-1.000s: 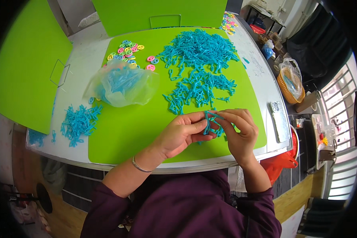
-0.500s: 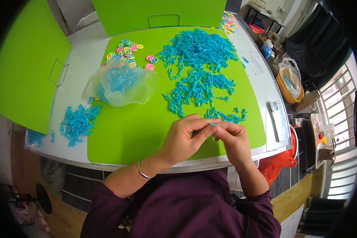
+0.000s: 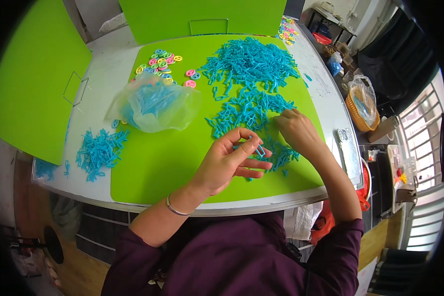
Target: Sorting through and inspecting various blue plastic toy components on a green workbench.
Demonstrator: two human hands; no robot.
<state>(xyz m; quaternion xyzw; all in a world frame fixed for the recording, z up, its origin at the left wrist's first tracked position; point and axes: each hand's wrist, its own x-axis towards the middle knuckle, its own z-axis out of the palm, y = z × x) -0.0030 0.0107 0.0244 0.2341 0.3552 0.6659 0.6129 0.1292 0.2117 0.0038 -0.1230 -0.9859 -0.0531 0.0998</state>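
Observation:
My left hand (image 3: 227, 160) is held over the near middle of the green mat. Thumb and index finger pinch a small blue plastic clip (image 3: 261, 150), a narrow looped piece, while the other fingers are loosely stretched. My right hand (image 3: 298, 130) lies farther out to the right, palm down, at the edge of the middle heap of blue plastic clips (image 3: 241, 112). Its fingers are curled down among the pieces, and the fingertips are hidden. A smaller loose group of the same clips (image 3: 282, 155) lies between my two hands.
A large clip heap (image 3: 251, 61) covers the far right of the mat (image 3: 153, 172). A translucent bag (image 3: 172, 111) of blue pieces stands left, near colourful rings (image 3: 170, 61). Another clip heap (image 3: 101, 150) sits at the left; a phone (image 3: 349, 153) lies right. Green boards rise behind and left.
My hands have parted from each other. The right has moved away and to the right, to the clips; the left stays near its place, its fingers more spread, still pinching a clip.

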